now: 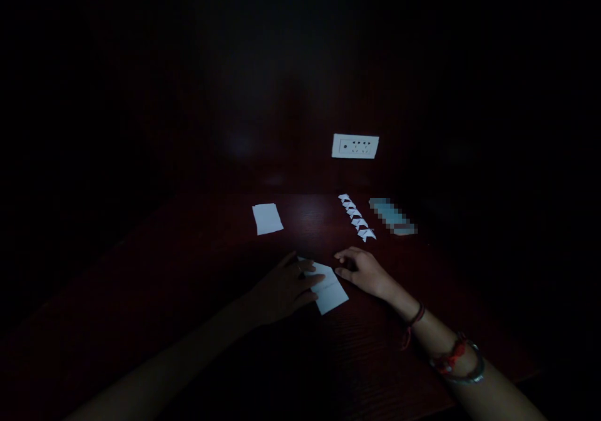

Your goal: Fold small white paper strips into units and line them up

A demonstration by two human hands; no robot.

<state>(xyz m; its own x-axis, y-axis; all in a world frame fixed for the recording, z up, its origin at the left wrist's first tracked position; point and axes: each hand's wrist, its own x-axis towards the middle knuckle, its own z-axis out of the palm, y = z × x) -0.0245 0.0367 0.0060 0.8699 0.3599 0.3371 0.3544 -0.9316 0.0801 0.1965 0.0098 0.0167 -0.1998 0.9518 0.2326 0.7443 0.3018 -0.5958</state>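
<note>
A white sheet of paper (331, 292) lies at a slant on the dark red table, with a faint line running across it. My left hand (288, 286) rests on the paper's left part, its fingers spread and lying on the sheet. Just off the paper's upper right edge is my right hand (361, 269), thumb and fingers loosely bent and apart, with nothing seen in them. Part of the sheet is hidden under the left fingers.
Beyond the hands, several small folded white paper pieces (360, 223) form a slanting row. A pixelated bluish flat object (392, 215) lies to their right, and white paper sheets (267, 219) to the left. A socket panel (355, 146) is on the back wall. Surroundings are dark.
</note>
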